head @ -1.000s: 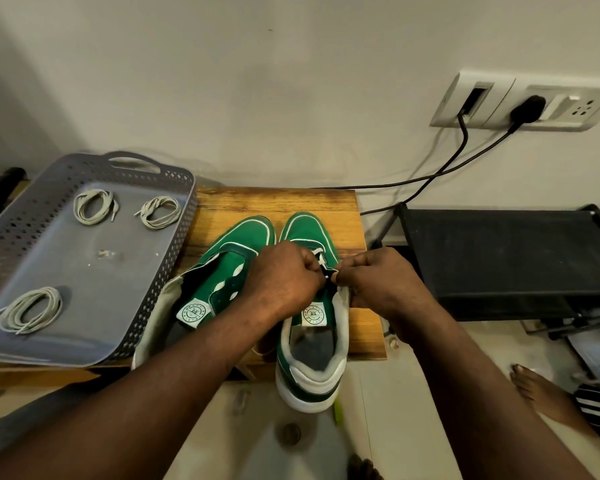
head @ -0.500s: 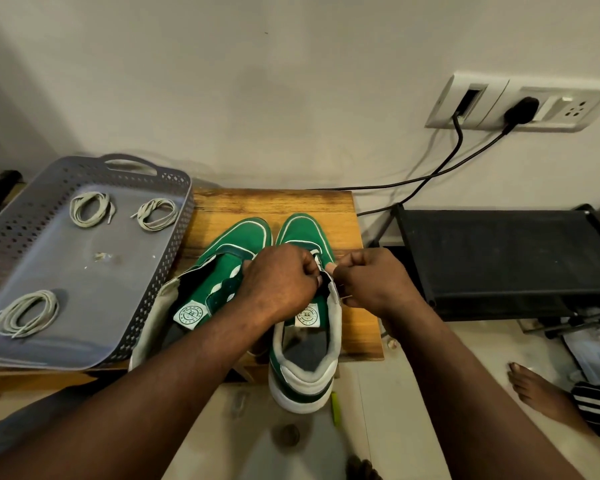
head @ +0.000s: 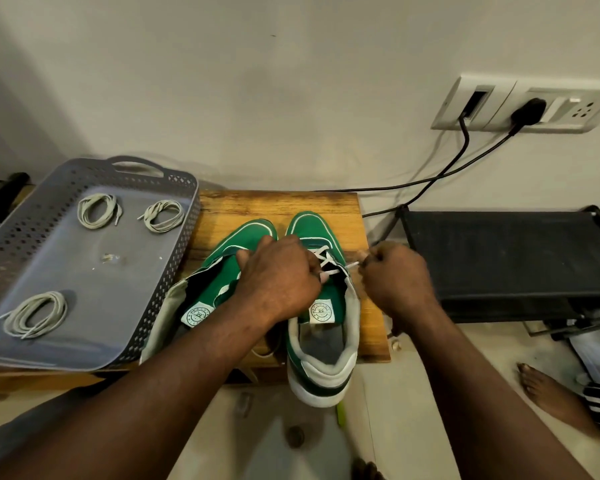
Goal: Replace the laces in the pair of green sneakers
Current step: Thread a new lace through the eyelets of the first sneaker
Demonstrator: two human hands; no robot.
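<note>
Sneakers (head: 317, 258) on wooden board (head: 278, 206)

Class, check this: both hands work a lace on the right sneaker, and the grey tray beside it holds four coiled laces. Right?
Not quite. The head view shows three coiled laces in the tray, not four. Both hands, left and right, do work a lace on the right sneaker.

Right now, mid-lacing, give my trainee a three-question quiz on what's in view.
1. True or false: the right hand pinches a lace on the right sneaker.
2. How many lace coils lie in the tray?
3. Which sneaker shows no lace across its tongue: A, left sneaker, or B, right?

Key: 1 true; 2 three; 3 A.
</note>
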